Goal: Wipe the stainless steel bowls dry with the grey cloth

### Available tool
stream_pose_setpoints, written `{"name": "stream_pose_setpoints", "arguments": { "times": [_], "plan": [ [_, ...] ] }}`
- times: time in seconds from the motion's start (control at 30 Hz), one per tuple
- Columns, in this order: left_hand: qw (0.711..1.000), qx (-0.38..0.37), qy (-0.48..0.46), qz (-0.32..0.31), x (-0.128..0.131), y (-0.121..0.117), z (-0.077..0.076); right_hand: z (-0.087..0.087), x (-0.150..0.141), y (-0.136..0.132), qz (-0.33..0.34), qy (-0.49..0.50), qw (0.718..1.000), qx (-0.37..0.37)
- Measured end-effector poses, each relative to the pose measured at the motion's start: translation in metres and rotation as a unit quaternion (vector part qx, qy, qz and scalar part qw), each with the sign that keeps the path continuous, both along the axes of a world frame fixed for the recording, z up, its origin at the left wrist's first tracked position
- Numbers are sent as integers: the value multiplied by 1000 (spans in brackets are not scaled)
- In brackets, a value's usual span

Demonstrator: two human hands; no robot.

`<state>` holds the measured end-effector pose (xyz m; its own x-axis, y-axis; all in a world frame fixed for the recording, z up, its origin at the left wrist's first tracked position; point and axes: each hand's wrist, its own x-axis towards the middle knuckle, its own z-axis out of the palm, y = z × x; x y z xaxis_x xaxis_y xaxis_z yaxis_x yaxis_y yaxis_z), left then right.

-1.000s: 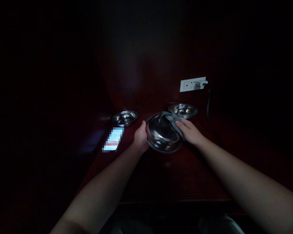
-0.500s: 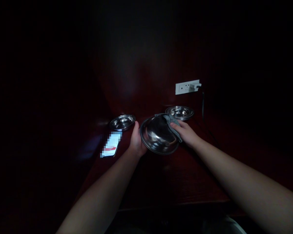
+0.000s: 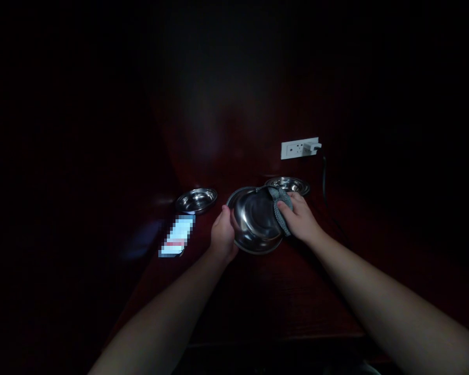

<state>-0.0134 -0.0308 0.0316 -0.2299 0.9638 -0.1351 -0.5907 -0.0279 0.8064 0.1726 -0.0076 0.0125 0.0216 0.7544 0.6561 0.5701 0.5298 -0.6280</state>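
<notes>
My left hand (image 3: 222, 233) grips the left rim of a shiny steel bowl (image 3: 256, 221), held tilted toward me just above the dark red table (image 3: 281, 291). My right hand (image 3: 301, 219) presses a grey cloth (image 3: 281, 208) against the bowl's right side, fingers closed on the cloth. The bowl's inside faces me.
A second steel bowl (image 3: 196, 200) sits at the left, and a third steel bowl (image 3: 289, 184) rests behind my right hand. A lit phone (image 3: 176, 237) lies left of my left hand. On the back wall, a white socket (image 3: 299, 148) holds a plug with a dark cable. The surroundings are very dark.
The bowl went from dome side up to inside facing me. My right hand with the cloth shifted along its right edge; my left hand kept its grip on the rim.
</notes>
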Motion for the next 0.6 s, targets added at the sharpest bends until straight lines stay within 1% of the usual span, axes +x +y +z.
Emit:
{"name": "stream_pose_setpoints", "arguments": {
  "times": [0.07, 0.17, 0.27, 0.43, 0.6],
  "plan": [
    [1000, 1, 0, -2, -1, 0, -1, 2, 1, -1, 0, -6, 1000, 6],
    [1000, 5, 7, -2, -4, 1, 0, 5, 0, -4, 36, -4, 999, 10],
    [1000, 5, 17, -7, -6, 3, 1, 7, -2, -9, 53, -3, 999, 13],
    [999, 5, 24, -39, -5, 4, 0, 10, -4, -15, 57, 18, 998, -12],
    [997, 6, 38, -65, -4, 2, -1, 12, -3, -17, 84, 17, 996, -4]
  ]
}}
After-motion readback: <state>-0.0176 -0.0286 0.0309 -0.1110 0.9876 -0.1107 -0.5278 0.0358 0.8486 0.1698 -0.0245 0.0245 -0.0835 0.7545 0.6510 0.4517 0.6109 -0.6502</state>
